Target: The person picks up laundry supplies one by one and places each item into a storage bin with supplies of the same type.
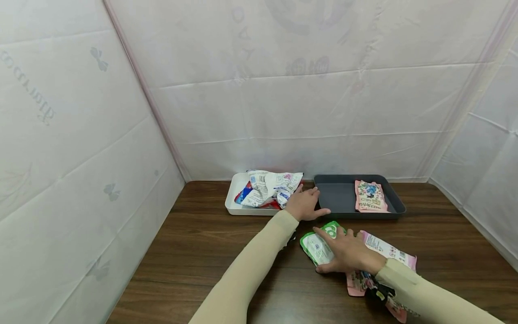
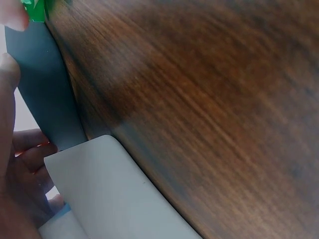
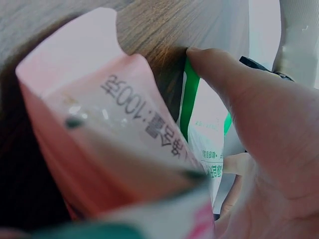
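My right hand spreads its thumb and fingers over a green-and-white packet on the table. In the right wrist view the thumb tip is right at the green edge of that packet, with a pink pouch close by. Beneath and beside the right wrist lie a pink-and-white packet and the pink pouch. My left hand, fingers apart, is between the white tray and the dark grey tray, near a crumpled white snack bag.
The white tray also holds a blue-and-red packet under the white bag. Another pink pouch lies in the right part of the grey tray. Both trays stand at the back of the wooden table, close to the white cloth wall.
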Demonstrator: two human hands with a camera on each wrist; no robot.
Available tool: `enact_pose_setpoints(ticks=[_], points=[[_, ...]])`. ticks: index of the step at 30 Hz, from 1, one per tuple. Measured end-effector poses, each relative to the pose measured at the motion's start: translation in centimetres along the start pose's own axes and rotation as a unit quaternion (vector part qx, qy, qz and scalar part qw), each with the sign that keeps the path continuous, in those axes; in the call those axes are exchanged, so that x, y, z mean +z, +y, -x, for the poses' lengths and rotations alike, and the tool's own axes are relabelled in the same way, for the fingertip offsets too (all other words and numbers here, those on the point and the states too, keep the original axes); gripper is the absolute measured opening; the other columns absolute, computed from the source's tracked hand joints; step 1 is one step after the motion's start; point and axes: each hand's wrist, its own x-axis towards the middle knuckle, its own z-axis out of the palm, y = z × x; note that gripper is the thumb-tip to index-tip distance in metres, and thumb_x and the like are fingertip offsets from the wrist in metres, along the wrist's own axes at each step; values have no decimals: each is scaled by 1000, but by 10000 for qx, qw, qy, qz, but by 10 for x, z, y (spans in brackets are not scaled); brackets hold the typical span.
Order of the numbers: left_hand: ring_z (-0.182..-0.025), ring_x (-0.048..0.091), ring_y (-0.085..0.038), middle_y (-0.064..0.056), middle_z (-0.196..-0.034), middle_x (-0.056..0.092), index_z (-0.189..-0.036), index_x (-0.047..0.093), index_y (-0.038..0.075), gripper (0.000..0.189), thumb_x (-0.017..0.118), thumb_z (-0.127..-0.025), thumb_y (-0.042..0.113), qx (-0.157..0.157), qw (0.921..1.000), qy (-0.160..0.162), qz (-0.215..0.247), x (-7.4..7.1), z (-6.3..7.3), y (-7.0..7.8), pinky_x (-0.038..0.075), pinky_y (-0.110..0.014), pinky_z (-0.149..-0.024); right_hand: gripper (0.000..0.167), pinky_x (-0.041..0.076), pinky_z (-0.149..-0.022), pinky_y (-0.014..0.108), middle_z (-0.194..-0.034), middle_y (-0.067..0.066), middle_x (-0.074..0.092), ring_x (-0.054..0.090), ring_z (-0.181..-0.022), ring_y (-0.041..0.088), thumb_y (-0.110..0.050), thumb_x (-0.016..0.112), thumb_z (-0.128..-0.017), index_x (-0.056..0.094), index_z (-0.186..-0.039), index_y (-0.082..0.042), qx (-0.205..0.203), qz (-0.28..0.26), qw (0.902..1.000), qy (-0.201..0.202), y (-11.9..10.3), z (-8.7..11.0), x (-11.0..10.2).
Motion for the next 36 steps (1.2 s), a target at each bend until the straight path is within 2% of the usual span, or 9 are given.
enact_pose_setpoints(ticks=[13,21,36], points=[[-147,40,-11,0,-162,41,-156,47,16,79,38,-100,72,10,10000,23,32,0,1,0,14,-41,-127,106,45,-78,71,-127,31,52,55,-104,51,-77,76,-74,40,-159,-24,-21,-9,9999,110,-1,1,1],[-147,40,-12,-1,-162,41,-156,47,17,79,39,-100,72,45,10000,20,47,-1,1,-1,14,-42,-127,95,44,-81,66,-114,24,54,55,-94,40,-61,84,-75,45,-153,-24,-332,-31,9981,512,-4,3,2],[-147,39,-11,0,-163,40,-156,46,17,79,39,-100,72,12,10000,0,48,0,1,-1,13,-41,-128,90,44,-79,62,-115,22,56,54,-90,37,-56,87,-73,52,-148,-21,-344,19,9970,689,-7,4,6]])
